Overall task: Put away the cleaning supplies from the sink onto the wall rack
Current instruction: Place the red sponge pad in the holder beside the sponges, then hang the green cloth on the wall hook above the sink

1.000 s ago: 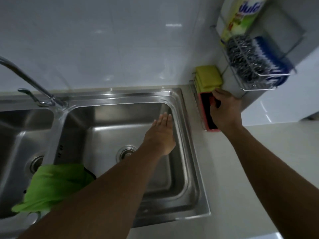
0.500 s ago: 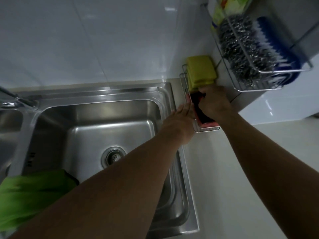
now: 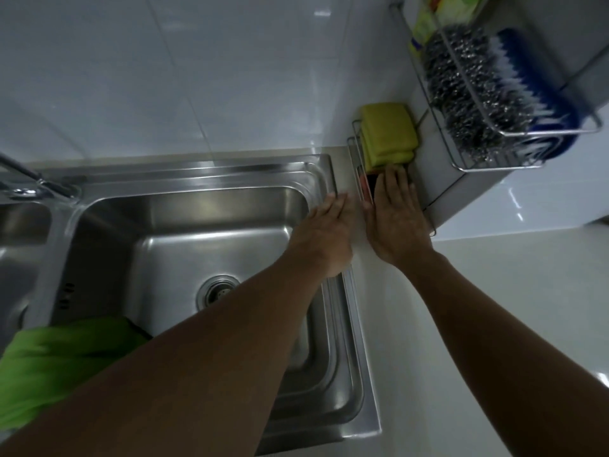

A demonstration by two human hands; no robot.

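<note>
At the sink's right, a low wire rack (image 3: pixel 354 144) on the wall holds yellow sponges (image 3: pixel 387 130) and a red and black sponge (image 3: pixel 366 187). My right hand (image 3: pixel 397 222) lies flat on top of that red and black sponge, fingers straight, covering most of it. Just left of the rack, my left hand (image 3: pixel 324 234) hovers over the right rim of the steel sink (image 3: pixel 197 232), open and holding nothing. A higher wire rack (image 3: pixel 560 130) carries steel wool (image 3: pixel 468 84), a blue brush (image 3: pixel 540 84) and a soap bottle (image 3: pixel 428 18).
A green cloth (image 3: pixel 59 361) hangs over the divider at the sink's near left. The faucet (image 3: pixel 23 173) stands at the far left. White tiled wall rises behind; a pale counter (image 3: pixel 478 324) stretches to the right of the sink.
My right hand has gone from gripping the red and black sponge to lying flat on it in the low rack. My left hand moved right, from over the basin to beside the rack.
</note>
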